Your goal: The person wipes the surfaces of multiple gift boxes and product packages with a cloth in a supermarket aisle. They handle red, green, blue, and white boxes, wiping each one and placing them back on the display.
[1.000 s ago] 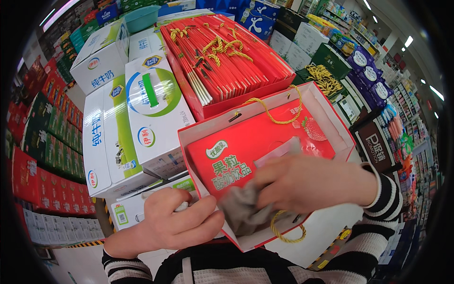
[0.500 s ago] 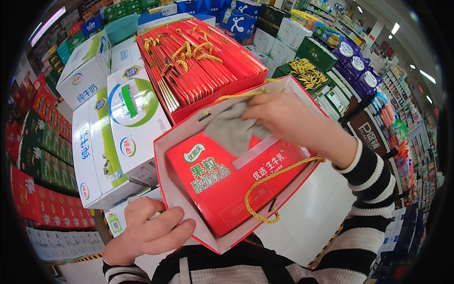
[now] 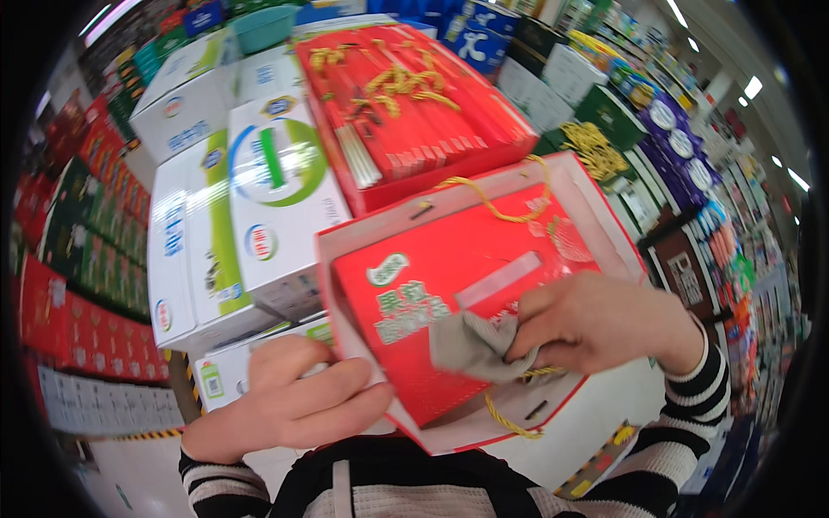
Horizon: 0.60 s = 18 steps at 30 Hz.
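A red gift bag (image 3: 617,226) with a pale inside and yellow rope handles (image 3: 509,211) lies tilted in front of me, its opening toward me. Inside it sits a red drink carton (image 3: 414,328) with a strawberry picture and a pale strip of tape on top. My right hand (image 3: 587,324) pinches a crumpled grey cloth (image 3: 471,345) against the carton's near right part. At the bag's left edge is my left hand (image 3: 302,397), fingers curled; something small and whitish shows between them, too little to name.
Behind the bag, a red box (image 3: 432,155) holds several folded red bags with yellow ropes. White milk cartons (image 3: 276,224) are stacked to the left. A teal basin (image 3: 263,30) stands at the back, a green box with yellow ropes (image 3: 596,151) at the right. Shelves line both sides.
My right hand has wiped the cloth from the carton's far side down toward its near right part, uncovering the strawberry picture. The view has shifted slightly; the far rope now lies over the carton.
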Tool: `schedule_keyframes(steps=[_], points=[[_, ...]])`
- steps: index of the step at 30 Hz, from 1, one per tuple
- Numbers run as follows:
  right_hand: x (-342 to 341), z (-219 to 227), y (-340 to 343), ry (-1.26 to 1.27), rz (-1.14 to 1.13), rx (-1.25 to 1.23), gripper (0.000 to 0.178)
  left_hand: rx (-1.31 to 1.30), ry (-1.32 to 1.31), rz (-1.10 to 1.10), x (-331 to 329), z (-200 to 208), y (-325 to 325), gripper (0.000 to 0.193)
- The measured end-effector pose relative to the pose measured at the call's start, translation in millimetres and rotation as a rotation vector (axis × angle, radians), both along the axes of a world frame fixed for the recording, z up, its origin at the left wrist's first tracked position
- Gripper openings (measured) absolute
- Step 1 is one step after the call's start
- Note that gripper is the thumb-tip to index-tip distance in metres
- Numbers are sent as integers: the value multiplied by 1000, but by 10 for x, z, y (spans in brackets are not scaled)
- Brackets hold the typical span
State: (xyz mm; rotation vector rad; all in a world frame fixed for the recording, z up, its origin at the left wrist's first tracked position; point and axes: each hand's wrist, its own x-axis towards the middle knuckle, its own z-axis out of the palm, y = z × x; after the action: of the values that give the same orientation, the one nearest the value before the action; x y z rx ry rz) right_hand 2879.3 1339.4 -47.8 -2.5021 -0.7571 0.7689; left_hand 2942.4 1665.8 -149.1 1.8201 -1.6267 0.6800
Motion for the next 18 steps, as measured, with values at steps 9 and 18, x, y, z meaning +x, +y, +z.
schedule_keyframes(steps=[9,18], points=[[240,-165,669,-272,80,218,24,-204,-81,35,8,-7,-101,41],[945,479,1036,-924,-89,708,30,-79,49,581,104,-31,379,43]])
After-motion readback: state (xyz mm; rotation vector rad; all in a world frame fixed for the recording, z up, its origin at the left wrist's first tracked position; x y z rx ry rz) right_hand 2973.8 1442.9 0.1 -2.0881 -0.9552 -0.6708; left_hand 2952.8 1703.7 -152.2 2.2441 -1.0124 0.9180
